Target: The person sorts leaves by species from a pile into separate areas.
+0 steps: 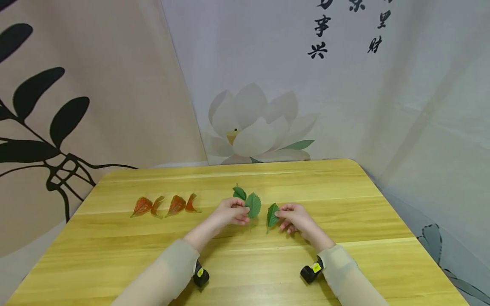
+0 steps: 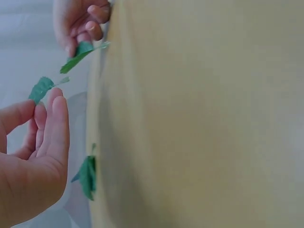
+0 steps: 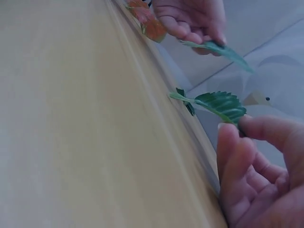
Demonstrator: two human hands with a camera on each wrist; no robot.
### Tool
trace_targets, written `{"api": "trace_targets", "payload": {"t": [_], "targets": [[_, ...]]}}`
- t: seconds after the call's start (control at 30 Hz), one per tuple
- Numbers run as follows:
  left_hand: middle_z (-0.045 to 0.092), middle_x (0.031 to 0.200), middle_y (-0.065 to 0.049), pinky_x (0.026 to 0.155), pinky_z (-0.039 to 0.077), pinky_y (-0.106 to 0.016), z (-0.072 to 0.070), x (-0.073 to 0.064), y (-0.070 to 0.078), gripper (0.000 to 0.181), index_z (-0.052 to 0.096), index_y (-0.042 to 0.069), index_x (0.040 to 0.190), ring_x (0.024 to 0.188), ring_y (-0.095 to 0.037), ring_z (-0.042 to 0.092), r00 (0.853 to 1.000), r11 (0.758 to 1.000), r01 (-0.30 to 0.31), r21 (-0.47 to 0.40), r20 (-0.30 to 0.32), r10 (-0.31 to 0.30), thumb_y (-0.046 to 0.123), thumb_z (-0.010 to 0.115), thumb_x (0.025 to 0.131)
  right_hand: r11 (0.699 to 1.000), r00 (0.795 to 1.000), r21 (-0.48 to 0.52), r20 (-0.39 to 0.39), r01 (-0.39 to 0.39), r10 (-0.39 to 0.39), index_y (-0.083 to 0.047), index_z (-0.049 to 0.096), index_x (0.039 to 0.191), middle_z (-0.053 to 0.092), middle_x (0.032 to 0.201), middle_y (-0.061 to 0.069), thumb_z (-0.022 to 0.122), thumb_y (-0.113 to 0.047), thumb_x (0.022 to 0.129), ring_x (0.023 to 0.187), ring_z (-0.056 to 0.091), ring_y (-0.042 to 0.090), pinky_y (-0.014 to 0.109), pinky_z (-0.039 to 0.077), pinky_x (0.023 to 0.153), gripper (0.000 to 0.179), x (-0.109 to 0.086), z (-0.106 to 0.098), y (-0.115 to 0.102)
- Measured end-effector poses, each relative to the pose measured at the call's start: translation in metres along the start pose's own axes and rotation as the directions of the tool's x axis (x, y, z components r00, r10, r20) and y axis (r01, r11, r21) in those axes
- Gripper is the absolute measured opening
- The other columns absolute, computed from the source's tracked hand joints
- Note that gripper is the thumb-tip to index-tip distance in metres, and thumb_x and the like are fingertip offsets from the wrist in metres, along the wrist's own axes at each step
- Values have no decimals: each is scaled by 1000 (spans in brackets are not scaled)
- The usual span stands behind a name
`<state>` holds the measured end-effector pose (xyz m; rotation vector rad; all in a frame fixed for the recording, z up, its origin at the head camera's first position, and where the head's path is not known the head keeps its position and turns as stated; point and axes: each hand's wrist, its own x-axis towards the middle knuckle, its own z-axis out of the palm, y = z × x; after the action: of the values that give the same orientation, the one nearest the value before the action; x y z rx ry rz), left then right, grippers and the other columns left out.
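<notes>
Between thumb and fingers, my left hand (image 1: 231, 212) pinches a green serrated leaf (image 1: 253, 205), raised over the table. To its right, my right hand (image 1: 295, 218) holds a second green leaf (image 1: 272, 215) by its edge, the stem pointing down. The left wrist view shows the left-hand leaf (image 2: 41, 89) at the thumb and fingertips, its pale stem free. In the right wrist view the right-hand leaf (image 3: 222, 105) has clear veins and a toothed edge. Another green leaf (image 1: 239, 193) lies on the table just behind the left hand.
Several orange, papery leaf-like pieces (image 1: 176, 205) lie in a row on the left half of the wooden table (image 1: 245, 267). Behind the table's far edge hangs a printed cloth (image 1: 260, 55) with a lotus and black writing.
</notes>
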<state>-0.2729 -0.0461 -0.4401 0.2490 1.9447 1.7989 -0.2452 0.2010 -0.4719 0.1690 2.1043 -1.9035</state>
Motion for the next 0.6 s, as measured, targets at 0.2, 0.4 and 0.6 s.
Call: {"api": "trace_targets", "payload": {"t": [0.2, 0.4, 0.6], "targets": [[65, 94, -17, 68, 56, -33, 5, 27, 22, 13, 58, -2, 101, 82, -31, 70, 998, 998, -42, 44, -54, 44, 8, 63, 94, 1000, 1000, 12, 1, 13, -13, 5, 58, 107, 63, 82, 9, 67, -11, 90, 54, 59, 13, 23, 45, 43, 25, -1, -6, 1], [66, 102, -18, 65, 55, -33, 14, 55, 32, 15, 60, 1, 102, 76, -24, 70, 996, 996, -14, 89, -87, 21, 14, 64, 94, 1000, 1000, -10, 16, 20, -20, 4, 59, 105, 64, 82, 10, 68, -14, 90, 55, 61, 14, 23, 47, 44, 25, -1, -6, 5], [66, 102, -13, 69, 53, -38, 18, 81, 33, 21, 61, 3, 107, 78, -22, 69, 992, 991, -12, 137, -125, 30, 20, 64, 95, 1000, 999, -2, 17, 30, -30, 4, 61, 102, 63, 78, 9, 68, -13, 89, 56, 62, 15, 23, 47, 44, 22, -3, -5, 5]]}}
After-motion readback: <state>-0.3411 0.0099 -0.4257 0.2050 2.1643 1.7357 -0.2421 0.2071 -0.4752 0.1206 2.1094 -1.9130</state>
